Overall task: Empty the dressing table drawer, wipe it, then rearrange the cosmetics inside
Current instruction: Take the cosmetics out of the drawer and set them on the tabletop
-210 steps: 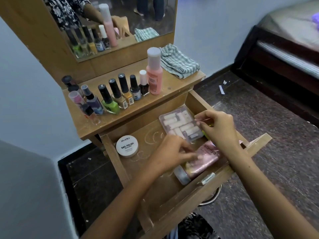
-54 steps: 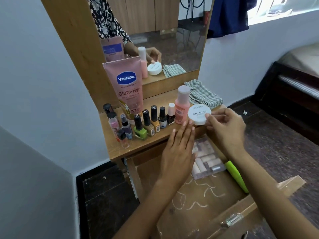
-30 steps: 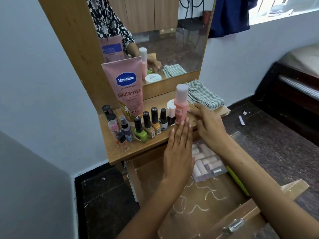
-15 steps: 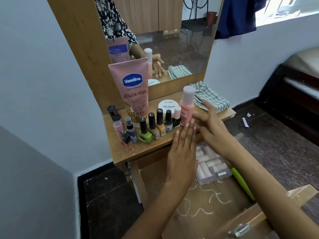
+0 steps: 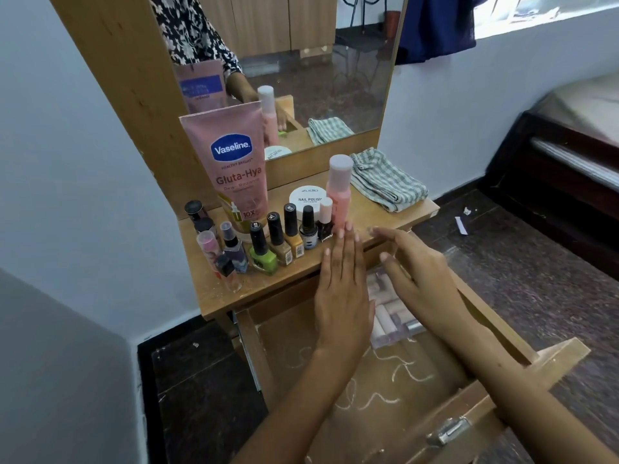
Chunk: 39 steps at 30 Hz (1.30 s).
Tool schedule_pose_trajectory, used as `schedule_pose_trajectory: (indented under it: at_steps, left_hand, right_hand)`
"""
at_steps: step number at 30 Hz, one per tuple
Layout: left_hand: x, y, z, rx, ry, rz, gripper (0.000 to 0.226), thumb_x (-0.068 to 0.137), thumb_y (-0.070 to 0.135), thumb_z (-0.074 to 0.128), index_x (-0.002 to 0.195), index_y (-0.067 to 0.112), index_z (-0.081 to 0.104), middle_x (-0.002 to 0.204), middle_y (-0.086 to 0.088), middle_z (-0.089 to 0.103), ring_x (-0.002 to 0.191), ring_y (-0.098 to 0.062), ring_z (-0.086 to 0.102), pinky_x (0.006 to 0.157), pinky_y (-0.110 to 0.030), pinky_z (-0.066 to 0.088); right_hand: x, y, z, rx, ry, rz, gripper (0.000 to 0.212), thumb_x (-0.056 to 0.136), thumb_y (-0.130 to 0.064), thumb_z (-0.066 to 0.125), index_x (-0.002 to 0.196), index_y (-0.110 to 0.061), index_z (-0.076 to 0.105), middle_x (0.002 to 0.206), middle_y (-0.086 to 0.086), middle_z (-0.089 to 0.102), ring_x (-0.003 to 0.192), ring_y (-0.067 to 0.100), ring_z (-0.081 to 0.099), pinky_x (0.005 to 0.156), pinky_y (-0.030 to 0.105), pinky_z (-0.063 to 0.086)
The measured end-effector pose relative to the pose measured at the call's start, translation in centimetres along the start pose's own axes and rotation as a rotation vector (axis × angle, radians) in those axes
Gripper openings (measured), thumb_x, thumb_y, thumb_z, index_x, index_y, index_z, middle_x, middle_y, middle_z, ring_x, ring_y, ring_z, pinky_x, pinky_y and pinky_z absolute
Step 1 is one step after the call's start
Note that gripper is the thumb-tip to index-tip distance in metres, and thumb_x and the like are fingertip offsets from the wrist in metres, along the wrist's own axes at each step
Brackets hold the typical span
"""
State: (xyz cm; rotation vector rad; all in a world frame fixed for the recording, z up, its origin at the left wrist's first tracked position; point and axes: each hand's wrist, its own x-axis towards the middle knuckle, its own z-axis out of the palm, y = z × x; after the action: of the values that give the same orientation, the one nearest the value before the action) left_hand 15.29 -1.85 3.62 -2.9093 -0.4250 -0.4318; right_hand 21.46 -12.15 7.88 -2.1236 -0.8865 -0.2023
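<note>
The wooden drawer [image 5: 258, 360] stands pulled out below the dressing table top [image 5: 395, 212]. A clear box of small tubes [image 5: 388, 316] lies in it at the back right, partly hidden by my hands. My left hand [image 5: 341, 289] lies flat with fingers straight, its tips on the table's front edge by the pink bottle [image 5: 339, 189]. My right hand [image 5: 415, 272] hovers empty over the box, fingers apart. On the top stand a pink Vaseline tube [image 5: 231, 165], a white nail polish jar [image 5: 306, 197] and a row of nail polish bottles [image 5: 278, 239].
A folded checked cloth [image 5: 385, 179] lies on the top's right end. The mirror [image 5: 318, 61] rises behind. White scribbles mark the drawer floor [image 5: 385, 386]. Dark stone floor [image 5: 522, 269] lies to the right, with a bed frame [image 5: 569, 175] beyond. A white wall [image 5: 83, 162] stands close on the left.
My right hand set the white nail polish jar on the table top behind the bottles, let go and drew back over the drawer. My left hand stayed flat at the table edge.
</note>
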Motion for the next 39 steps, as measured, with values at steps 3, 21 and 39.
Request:
schedule_pose_trajectory:
  at_steps: [3,21,39]
  left_hand:
    - [-0.6,-0.6,-0.3,-0.105,-0.008,0.066,0.091,0.094,0.049,0.038,0.144,-0.004,-0.016,0.151,-0.022,-0.024,0.14,-0.031,-0.022,0.112,-0.042,-0.014]
    - [-4.4,1.4,0.9,-0.628,-0.224,0.266,0.041,0.088,0.033,0.061,0.125,0.015,0.059,0.144,-0.007,0.044,0.132,-0.02,0.036,0.105,-0.033,0.027]
    - [-5.5,0.2,0.2,-0.784,-0.254,0.104,0.041,0.089,0.029,0.059,0.128,0.016,0.055,0.132,-0.003,0.055,0.121,-0.02,0.047,0.099,-0.032,0.038]
  right_hand:
    - [-0.1,0.4,-0.2,-0.031,0.062,0.016,0.024,0.089,-0.003,0.057,0.11,-0.011,0.066,0.103,-0.003,0.069,0.092,0.009,0.064,0.082,0.022,0.05]
    - [-6.6,1.9,-3.8,-0.833,-0.428,0.499,0.013,0.085,-0.01,0.057,0.076,-0.014,0.05,0.079,0.005,0.055,0.087,0.032,0.062,0.06,0.031,0.034]
    - [-5.8,1.1,-1.5,-0.751,-0.411,0.506,0.046,0.079,-0.031,0.073,0.086,-0.016,0.03,0.088,0.002,0.06,0.082,0.025,0.063,0.056,0.028,0.033]
